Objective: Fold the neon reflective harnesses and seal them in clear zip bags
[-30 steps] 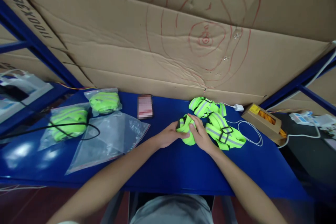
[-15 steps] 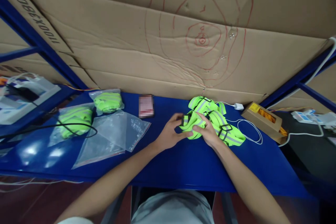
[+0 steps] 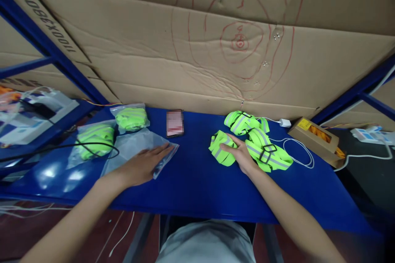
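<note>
My right hand [image 3: 240, 154] grips a folded bundle of neon-yellow reflective strap [image 3: 221, 148], thumb on the near side. Just right of it lie more reflective straps [image 3: 268, 150] with grey stripes and black buckles, loosely heaped. My left hand [image 3: 142, 165] is stretched out flat over a clear zip bag [image 3: 129, 148], covering part of it; the fingers point toward the bag's right edge. Two filled zip bags, each with a folded yellow strap, lie farther left: one at the back [image 3: 131, 118], one nearer [image 3: 95, 141].
A small dark-edged case with a blurred face [image 3: 175, 123] lies at mid-table. A cardboard box with orange contents [image 3: 314, 141] and a white cable [image 3: 298, 152] are at the right. A black cable [image 3: 61, 146] crosses the left bag. Cardboard [image 3: 138, 49] walls the back.
My left hand has left the strap bundle and moved left onto the clear zip bag. The bundle, now more compact, stays in my right hand.
</note>
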